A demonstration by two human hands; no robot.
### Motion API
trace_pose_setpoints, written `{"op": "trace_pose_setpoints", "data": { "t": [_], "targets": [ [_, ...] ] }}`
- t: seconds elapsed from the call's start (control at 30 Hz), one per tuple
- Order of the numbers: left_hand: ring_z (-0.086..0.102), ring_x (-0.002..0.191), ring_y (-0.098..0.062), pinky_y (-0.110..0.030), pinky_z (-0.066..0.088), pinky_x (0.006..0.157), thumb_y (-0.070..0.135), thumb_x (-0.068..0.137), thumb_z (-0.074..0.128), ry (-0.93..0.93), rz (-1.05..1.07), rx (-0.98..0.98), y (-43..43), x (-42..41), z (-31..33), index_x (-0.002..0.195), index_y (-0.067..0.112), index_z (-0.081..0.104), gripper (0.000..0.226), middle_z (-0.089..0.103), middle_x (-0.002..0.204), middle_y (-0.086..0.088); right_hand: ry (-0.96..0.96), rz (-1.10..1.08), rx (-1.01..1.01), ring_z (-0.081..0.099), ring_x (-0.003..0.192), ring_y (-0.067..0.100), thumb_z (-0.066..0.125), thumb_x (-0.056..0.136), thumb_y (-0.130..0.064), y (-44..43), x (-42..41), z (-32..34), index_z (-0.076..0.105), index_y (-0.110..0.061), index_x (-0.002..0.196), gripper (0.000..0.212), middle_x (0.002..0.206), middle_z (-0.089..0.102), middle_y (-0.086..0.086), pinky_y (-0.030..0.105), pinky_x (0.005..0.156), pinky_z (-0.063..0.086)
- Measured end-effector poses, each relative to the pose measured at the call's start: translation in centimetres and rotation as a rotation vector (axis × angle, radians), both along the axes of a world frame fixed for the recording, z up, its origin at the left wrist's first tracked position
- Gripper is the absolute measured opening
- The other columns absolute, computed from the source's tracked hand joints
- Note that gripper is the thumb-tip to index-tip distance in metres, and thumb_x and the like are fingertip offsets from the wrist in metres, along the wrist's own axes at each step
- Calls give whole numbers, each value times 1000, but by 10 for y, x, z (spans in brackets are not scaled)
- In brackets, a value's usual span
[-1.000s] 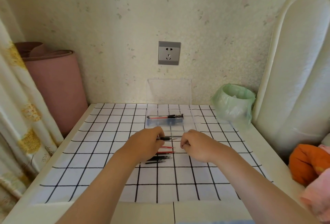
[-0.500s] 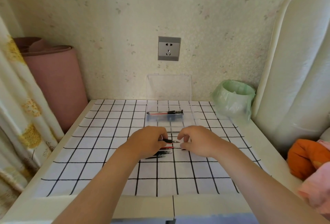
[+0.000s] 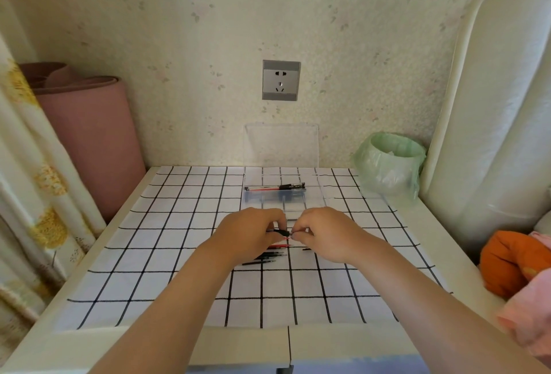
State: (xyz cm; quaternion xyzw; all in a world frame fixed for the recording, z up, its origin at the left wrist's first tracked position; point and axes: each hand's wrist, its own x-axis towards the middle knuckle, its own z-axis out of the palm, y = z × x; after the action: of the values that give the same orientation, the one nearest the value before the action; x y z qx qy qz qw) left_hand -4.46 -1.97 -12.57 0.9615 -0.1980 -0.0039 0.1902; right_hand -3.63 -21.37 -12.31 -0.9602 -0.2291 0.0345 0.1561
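Pen (image 3: 281, 232) looked light, stiff and a bit slippery, so my left hand (image 3: 249, 235) gripped its barrel and my right hand (image 3: 323, 233) pinched the near end.

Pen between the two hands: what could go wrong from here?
1. The left hand and right hand both pinch the thin black pen where they meet. It might slip and drop onto the loose refills below, scattering them.
2. A small black piece lies alone on the cloth beside the right hand and could be knocked away or lost.
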Motion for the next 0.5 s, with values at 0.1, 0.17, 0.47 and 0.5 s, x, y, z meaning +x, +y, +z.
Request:
{"op": "trace_pose_setpoints", "data": {
  "t": [0.1, 0.17, 0.47, 0.5],
  "targets": [
    [54, 72, -3, -21, 39, 60, 39, 95, 56, 36, 0, -9, -1, 1, -1, 103, 38, 63, 11, 63, 82, 14, -59, -39, 14, 56, 83, 10, 70, 86, -39, 1, 0, 0, 70, -29, 91, 12, 89, 57, -14, 28, 70, 44],
    [58, 76, -5, -22, 41, 63, 38, 95, 56, 46, 0, -6, -1, 2, -2, 103, 39, 64, 11, 66, 86, 14, -86, -49, 11, 54, 84, 8, 74, 80, -42, 1, 0, 0, 67, -30, 92, 18, 90, 55, -15, 26, 69, 40],
    [60, 84, -11, -31, 51, 74, 34, 99, 48, 58, 9, -11, 1, 5, -2, 108, 30, 67, 21, 67, 95, 8, -34, -30, 28, 60, 90, 10, 60, 94, -42, 2, 0, 3, 74, -29, 104, 22, 101, 67, -13, 31, 79, 49],
    [60, 83, -11, -31, 51, 74, 33, 99, 48, 71, 9, -27, 1, 5, -2, 106, 28, 67, 21, 67, 94, 7, -55, -41, 38, 57, 88, 8, 64, 91, -41, 2, 0, 3, 73, -30, 101, 18, 98, 64, -15, 28, 75, 46]
  ]
}}
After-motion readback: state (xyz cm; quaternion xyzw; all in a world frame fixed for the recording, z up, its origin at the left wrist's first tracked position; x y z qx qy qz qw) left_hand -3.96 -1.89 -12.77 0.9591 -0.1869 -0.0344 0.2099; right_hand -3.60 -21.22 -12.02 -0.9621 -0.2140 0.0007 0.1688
